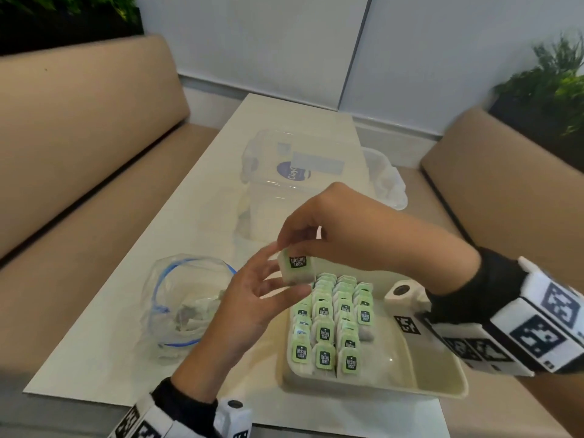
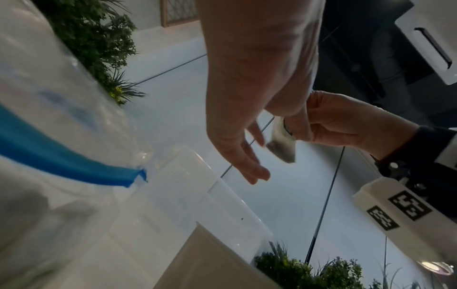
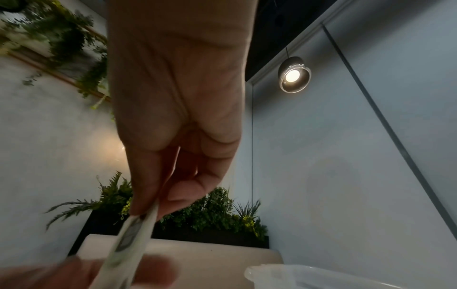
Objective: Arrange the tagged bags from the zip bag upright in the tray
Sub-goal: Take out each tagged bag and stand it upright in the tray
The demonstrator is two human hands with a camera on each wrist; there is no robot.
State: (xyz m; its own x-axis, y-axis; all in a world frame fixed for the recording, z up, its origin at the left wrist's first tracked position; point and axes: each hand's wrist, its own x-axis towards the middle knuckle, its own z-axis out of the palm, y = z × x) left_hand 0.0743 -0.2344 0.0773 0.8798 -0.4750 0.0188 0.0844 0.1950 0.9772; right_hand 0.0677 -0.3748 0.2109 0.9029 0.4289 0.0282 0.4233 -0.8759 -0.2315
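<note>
Currently the right hand (image 1: pixel 350 229) has its grip clamped on one tagged bag (image 1: pixel 295 267): thumb and fingertips pinch the top edge, and the bag hangs above the far-left corner of the tray (image 1: pixel 442 379), not touching it. Left hand (image 1: pixel 249 298) is released, fingers spread and relaxed, just beside the bag's left side; contact w/ the bag can't be confirmed. Left wrist view shows the same bag (image 2: pixel 281 145) as a soft, pale pouch w/ dark contents at its lower end. Right wrist view is blurred; bag (image 3: pixel 131 240) seen edge-on only.

Held bag: white, papery, rectangular, w/ a light green tag carrying a black label that reads "McCoy teas".

Tray: cream, shallow, rounded corners, smooth finish. Rows of tagged bags (image 1: pixel 328 324) stand upright in its left part, green tags up, same "McCoy teas" label legible on the near ones. Right part of tray floor is bare.

Zip bag (image 1: pixel 181 298): clear, crinkled plastic w/ blue zip strip, lying open on the surface (image 1: pixel 132 314) left of the tray; a few pale bags inside, detail unclear.

Beyond the hands: clear plastic container (image 1: pixel 294 172) w/ a dark blue oval label, partial text "Clay" readable. Surface is pale and glossy. Tan cushioned benches (image 1: pixel 79 147) flank both sides.
</note>
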